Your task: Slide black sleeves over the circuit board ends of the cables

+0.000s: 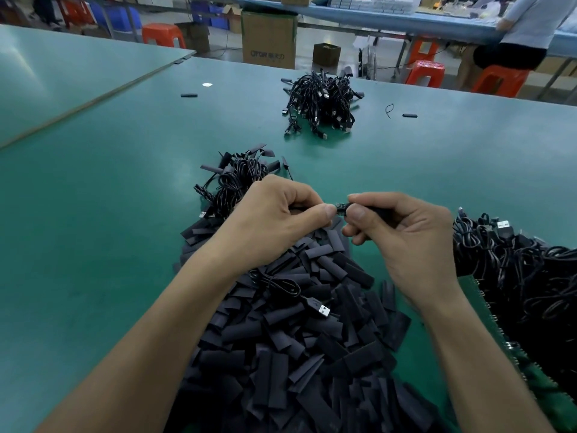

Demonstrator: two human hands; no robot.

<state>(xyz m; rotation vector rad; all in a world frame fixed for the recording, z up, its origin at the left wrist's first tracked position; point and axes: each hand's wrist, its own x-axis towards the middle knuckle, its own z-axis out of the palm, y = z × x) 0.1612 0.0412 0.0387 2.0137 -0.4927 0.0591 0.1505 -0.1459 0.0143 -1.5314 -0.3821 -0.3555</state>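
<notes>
Two hands meet above the middle of a green table [93,214], over a big heap of loose sleeves [296,354]. The right hand [406,235] pinches a cable [377,210] between thumb and forefinger, with its other fingers curled underneath. The small circuit board [341,205] at the end of the cable sticks out past the right thumb. The board's long axis runs across the view, about level, and its free end points left toward the left hand [278,223]. That hand's thumb tip touches the board's left end. Its thumb and forefinger press together on a dark strip that looks like a black sleeve [304,209], though most of it is hidden inside the grip. Whether the board has entered the sleeve cannot be told.

A cable with a silver plug [323,310] lies on the heap below the hands. Just behind the left hand sits a small bunch of coiled cables [237,179] with flat sleeves poking out of it. A larger tangle of cables [515,270] lies to the right, partly on a green panel [480,295]. Another bundle [321,104] sits well apart near the far edge. Beyond it, a person [527,26] sits at another table.
</notes>
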